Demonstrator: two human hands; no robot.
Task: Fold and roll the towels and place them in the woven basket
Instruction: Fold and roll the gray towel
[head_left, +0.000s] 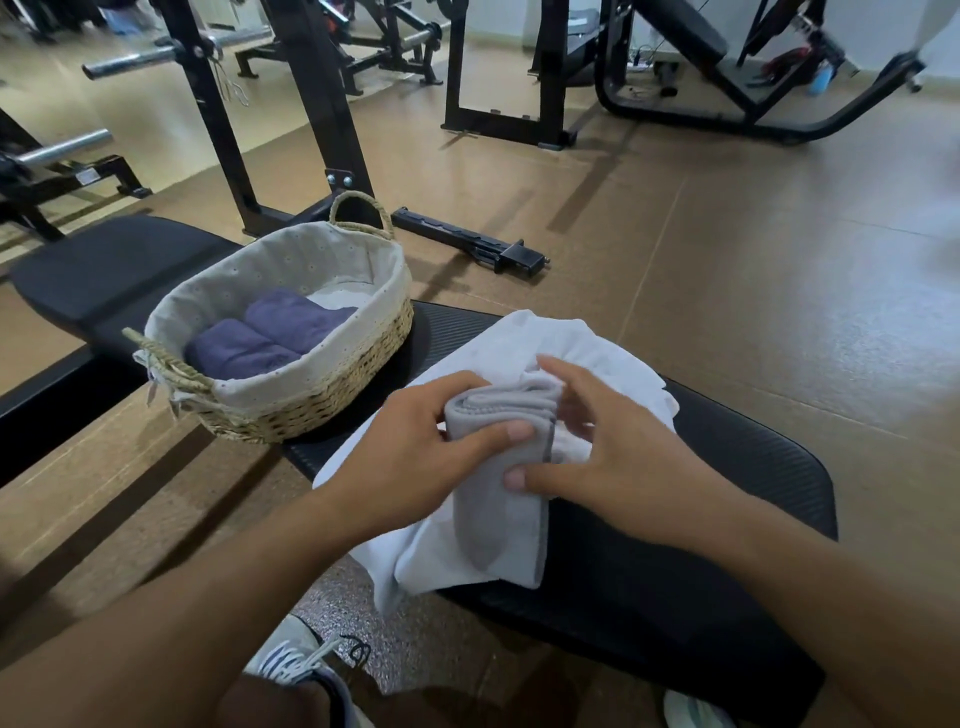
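Note:
A grey towel (498, 525), folded into a long strip, lies on a white towel (514, 338) spread over the black bench pad (727, 519). Its far end is partly rolled. My left hand (415, 457) grips that rolled end from the left, thumb on top. My right hand (587, 447) holds it from the right, thumb pressing the strip. To the left stands the woven basket (311, 405) with a pale cloth liner, and two rolled purple towels (270, 332) lie inside it.
The basket rests on the far-left part of the bench. Black gym racks (322, 104) and weight machines (727, 78) with steel bars stand behind on the brown floor. A black metal bar (467, 241) lies on the floor past the basket. My shoe (301, 660) is below the bench.

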